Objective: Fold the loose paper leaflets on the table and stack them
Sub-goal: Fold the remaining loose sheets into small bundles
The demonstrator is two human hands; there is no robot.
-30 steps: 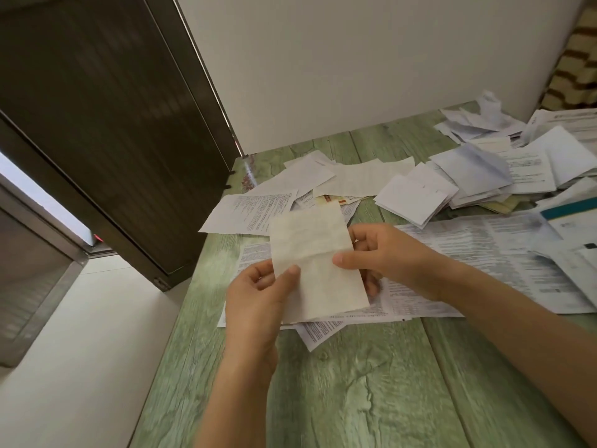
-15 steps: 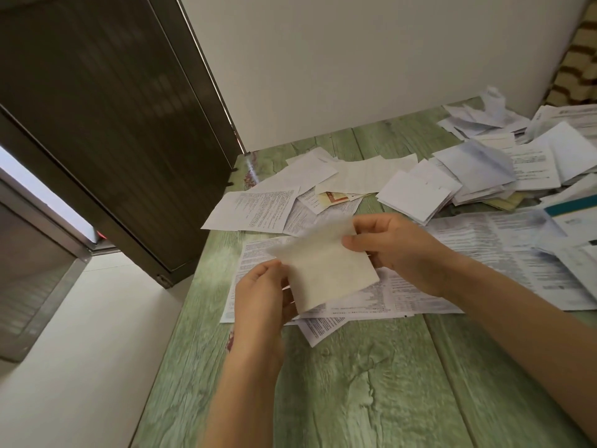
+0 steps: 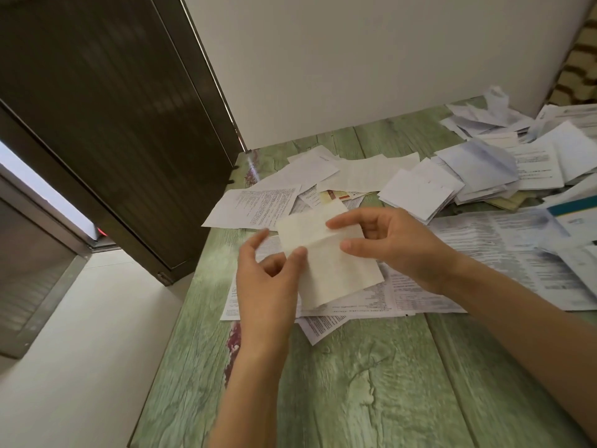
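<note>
Holds a cream leaflet (image 3: 326, 263) in the middle of the frame, over the green tabletop (image 3: 355, 383). Pinches its left edge with the left hand (image 3: 268, 286), thumb on the front, first finger sticking up free. Pinches its right side with the right hand (image 3: 394, 247), first finger on the top flap and thumb just under the crease. Bent across the middle, top half tipped over, not pressed flat yet. Held above a big printed sheet (image 3: 420, 295) lying flat under both hands. Further up, more loose papers (image 3: 258, 205) spread out, some on top of others. To the upper right, a small pile of folded white leaflets (image 3: 420, 192), with a messy heap (image 3: 484, 124) beyond it near the white wall (image 3: 355, 59). At the upper left, a dark door (image 3: 113, 124) beside that wall. Green wood grain across the lower part of the frame.
</note>
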